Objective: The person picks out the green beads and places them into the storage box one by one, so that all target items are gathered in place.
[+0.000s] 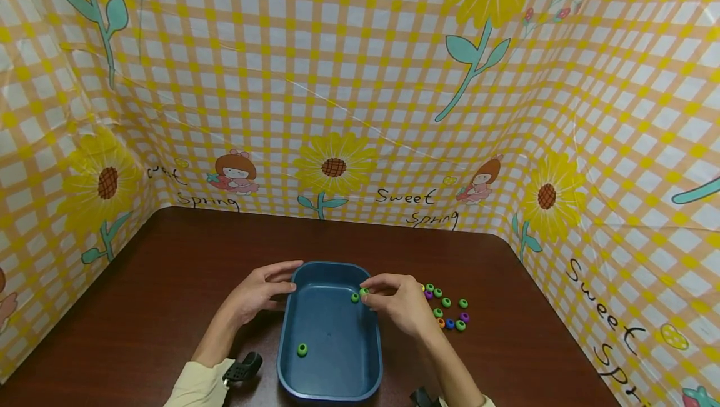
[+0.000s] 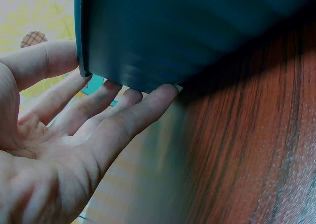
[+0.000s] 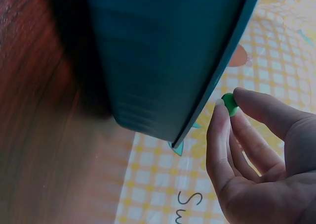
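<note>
A blue rectangular tray point(image 1: 329, 379) lies on the table, with two green beads inside: one green bead point(image 1: 302, 350) at the near left and another point(image 1: 355, 297) by the far right wall. Between the thumb and fingertips of my right hand point(image 1: 402, 304) a third green bead point(image 1: 364, 292) is pinched, over the tray's right rim. The right wrist view shows this green bead point(image 3: 230, 104) above the rim level. At the tray's left side my left hand point(image 1: 255, 291) touches the rim and outer wall with its thumb and extended fingers point(image 2: 136, 112).
Right of the tray, loose beads lie on the dark wooden table point(image 1: 191, 257): several green ones point(image 1: 446, 302), a purple bead point(image 1: 464, 317), a blue bead point(image 1: 450, 324) and an orange bead point(image 1: 441, 324). A checked sunflower cloth point(image 1: 360, 82) walls the table's back and sides.
</note>
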Demonstrator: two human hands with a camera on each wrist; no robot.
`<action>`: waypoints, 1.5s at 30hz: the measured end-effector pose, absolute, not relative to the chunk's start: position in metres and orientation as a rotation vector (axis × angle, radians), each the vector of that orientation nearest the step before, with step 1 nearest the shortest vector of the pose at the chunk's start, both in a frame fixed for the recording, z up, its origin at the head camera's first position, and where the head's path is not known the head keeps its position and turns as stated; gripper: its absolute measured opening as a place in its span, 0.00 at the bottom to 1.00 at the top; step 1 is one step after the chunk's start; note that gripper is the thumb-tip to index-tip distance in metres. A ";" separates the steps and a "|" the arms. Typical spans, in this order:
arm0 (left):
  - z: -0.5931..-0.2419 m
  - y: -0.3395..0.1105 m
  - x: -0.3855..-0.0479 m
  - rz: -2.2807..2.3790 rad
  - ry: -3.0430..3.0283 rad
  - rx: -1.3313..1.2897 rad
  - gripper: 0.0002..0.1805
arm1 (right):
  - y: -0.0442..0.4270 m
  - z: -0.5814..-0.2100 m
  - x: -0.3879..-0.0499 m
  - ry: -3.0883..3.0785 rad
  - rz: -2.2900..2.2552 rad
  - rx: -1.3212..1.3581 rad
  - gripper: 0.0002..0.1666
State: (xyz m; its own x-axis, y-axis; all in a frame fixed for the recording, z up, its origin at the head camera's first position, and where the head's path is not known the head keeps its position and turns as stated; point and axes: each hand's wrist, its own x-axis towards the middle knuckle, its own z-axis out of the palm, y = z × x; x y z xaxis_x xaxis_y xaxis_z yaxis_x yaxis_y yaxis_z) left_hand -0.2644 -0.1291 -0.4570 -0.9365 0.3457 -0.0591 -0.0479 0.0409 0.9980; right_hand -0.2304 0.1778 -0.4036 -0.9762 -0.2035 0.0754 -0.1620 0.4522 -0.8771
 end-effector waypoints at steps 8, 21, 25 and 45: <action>-0.457 -0.129 -0.264 1.975 2.036 0.298 0.29 | 0.175 -0.409 -0.231 2.629 -1.550 -0.366 0.12; -0.457 -0.130 -0.264 1.968 2.047 0.295 0.30 | 0.178 -0.418 -0.238 2.677 -1.418 -0.423 0.11; -0.458 -0.130 -0.264 1.969 2.037 0.297 0.30 | 0.178 -0.420 -0.239 2.697 -1.399 -0.425 0.11; -0.459 -0.130 -0.264 1.968 2.045 0.311 0.29 | 0.176 -0.422 -0.239 2.751 -1.375 -0.413 0.09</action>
